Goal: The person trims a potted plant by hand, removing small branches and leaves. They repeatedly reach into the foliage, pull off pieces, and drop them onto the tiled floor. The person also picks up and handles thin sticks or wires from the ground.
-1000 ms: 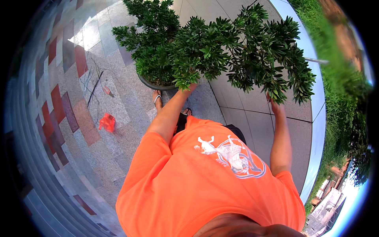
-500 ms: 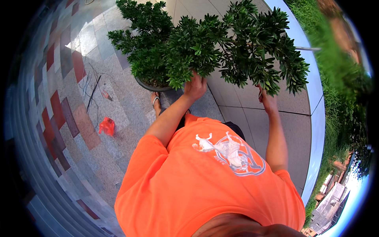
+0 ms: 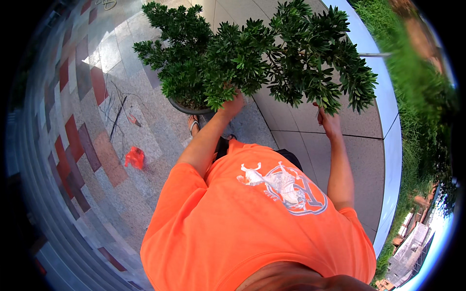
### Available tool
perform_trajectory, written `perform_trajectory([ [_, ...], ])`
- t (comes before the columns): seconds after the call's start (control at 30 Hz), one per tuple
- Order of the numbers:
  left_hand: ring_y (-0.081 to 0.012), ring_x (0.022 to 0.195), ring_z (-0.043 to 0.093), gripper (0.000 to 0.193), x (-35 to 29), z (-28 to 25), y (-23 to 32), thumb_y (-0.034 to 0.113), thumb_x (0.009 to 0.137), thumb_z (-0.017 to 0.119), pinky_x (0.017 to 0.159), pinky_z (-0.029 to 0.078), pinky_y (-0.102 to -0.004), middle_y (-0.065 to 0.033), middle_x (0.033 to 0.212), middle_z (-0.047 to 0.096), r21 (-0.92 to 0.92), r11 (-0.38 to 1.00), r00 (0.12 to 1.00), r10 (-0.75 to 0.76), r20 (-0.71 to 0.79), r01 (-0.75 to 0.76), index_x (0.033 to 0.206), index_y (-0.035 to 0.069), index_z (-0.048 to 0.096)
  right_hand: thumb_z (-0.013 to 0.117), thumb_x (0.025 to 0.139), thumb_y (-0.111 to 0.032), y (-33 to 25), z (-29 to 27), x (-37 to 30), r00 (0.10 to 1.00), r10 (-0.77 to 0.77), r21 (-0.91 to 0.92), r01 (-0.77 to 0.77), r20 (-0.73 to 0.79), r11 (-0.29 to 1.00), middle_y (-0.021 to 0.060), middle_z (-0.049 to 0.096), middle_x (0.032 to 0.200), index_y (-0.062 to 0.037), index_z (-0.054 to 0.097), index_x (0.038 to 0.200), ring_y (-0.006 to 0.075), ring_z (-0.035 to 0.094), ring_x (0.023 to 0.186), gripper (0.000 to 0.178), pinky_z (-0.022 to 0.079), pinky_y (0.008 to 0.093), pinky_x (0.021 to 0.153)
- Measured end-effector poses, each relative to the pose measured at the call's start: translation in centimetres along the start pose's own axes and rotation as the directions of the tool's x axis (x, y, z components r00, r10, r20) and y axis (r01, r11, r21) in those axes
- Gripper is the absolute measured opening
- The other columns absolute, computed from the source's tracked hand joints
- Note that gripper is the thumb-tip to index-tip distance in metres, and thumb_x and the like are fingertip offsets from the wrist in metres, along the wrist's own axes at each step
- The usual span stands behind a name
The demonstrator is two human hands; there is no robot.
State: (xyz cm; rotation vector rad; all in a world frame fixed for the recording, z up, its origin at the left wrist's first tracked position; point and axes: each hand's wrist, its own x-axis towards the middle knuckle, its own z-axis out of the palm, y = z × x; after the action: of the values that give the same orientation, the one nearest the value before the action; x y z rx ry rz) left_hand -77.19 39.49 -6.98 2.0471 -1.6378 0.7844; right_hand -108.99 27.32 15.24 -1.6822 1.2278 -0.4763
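A bonsai-like tree (image 3: 189, 63) with dense, narrow green leaves grows in a dark round pot (image 3: 179, 106). Its branches reach right, along a grey panelled wall. My left hand (image 3: 235, 105) is up under the middle foliage, its fingers mostly hidden by leaves. Below the right-hand leaf cluster (image 3: 324, 94), my right hand (image 3: 331, 125) is raised with curled fingers. A small reddish bit and a glint of metal show at those fingers, too small to name.
A crumpled red plastic bag (image 3: 135, 158) lies on the stone paving to the left. Near it are thin wires or twigs (image 3: 116, 119) and a small reddish-handled tool (image 3: 133, 119). The grey wall (image 3: 340, 165) with a pale ledge (image 3: 391, 160) stands at right, grass beyond.
My left hand has shifted slightly left and lower, deeper behind the leaves. My right hand stays almost in place. The whole view has shifted a little.
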Motion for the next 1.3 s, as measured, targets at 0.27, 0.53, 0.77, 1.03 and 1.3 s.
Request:
perform_trajectory([
  [0.27,-0.0473,0.114,0.054,0.040,-1.8,2.6,-0.9,0.019,0.089,0.054,0.106,0.037,-0.0543,-0.0323,0.117,0.058,-0.019,1.000,0.987,0.002,0.158,0.001,0.113,-0.013,0.057,0.053,0.098,-0.029,0.4,0.3,0.6,0.999,-0.013,0.017,0.013,-0.030,1.000,0.0003,0.044,0.052,-0.0046,0.067,0.103,0.0101,0.041,0.047,0.028,0.031,0.0283,0.046],
  [0.53,-0.0425,0.114,0.052,0.052,-2.4,5.0,-0.6,0.026,0.092,0.055,0.102,0.039,-0.0509,-0.0269,0.122,0.054,-0.221,0.942,0.931,-0.177,0.318,0.254,0.128,-0.011,0.047,0.052,0.093,-0.014,-1.5,1.4,0.4,0.997,0.039,0.047,-0.037,-0.063,0.998,0.0015,0.045,0.057,-0.0058,0.050,0.075,0.0124,0.044,0.046,0.019,0.033,0.0276,0.043],
  [0.77,-0.0370,0.102,0.058,0.035,0.6,0.9,-0.3,0.023,0.093,0.054,0.094,0.045,-0.0481,-0.0201,0.107,0.062,-0.256,0.911,0.946,-0.302,0.116,0.322,0.114,-0.005,0.058,0.053,0.096,-0.028,0.5,0.3,0.3,0.999,-0.009,0.015,0.010,-0.050,1.000,-0.0008,0.044,0.052,-0.0059,0.062,0.087,0.0101,0.040,0.045,0.026,0.030,0.0274,0.044],
  [1.03,-0.0345,0.101,0.059,0.031,1.5,1.0,-1.5,0.025,0.091,0.050,0.092,0.046,-0.0470,-0.0178,0.108,0.062,-0.344,0.814,0.855,-0.318,0.410,0.467,0.109,0.002,0.060,0.056,0.093,-0.016,-0.2,-0.2,0.8,0.995,-0.061,0.080,0.068,-0.085,0.994,-0.0002,0.053,0.058,-0.0049,0.062,0.084,0.0081,0.042,0.044,0.016,0.032,0.0259,0.041],
  [1.3,-0.0315,0.107,0.057,0.034,0.2,3.2,-2.0,0.028,0.093,0.045,0.095,0.046,-0.0443,-0.0166,0.115,0.060,-0.166,0.909,0.887,-0.310,0.343,0.382,0.113,0.004,0.059,0.058,0.097,-0.027,-2.1,-1.4,1.1,0.980,0.011,0.119,0.013,-0.196,0.993,-0.0031,0.058,0.080,-0.0106,0.062,0.107,0.0055,0.049,0.067,0.019,0.038,0.0249,0.055],
])
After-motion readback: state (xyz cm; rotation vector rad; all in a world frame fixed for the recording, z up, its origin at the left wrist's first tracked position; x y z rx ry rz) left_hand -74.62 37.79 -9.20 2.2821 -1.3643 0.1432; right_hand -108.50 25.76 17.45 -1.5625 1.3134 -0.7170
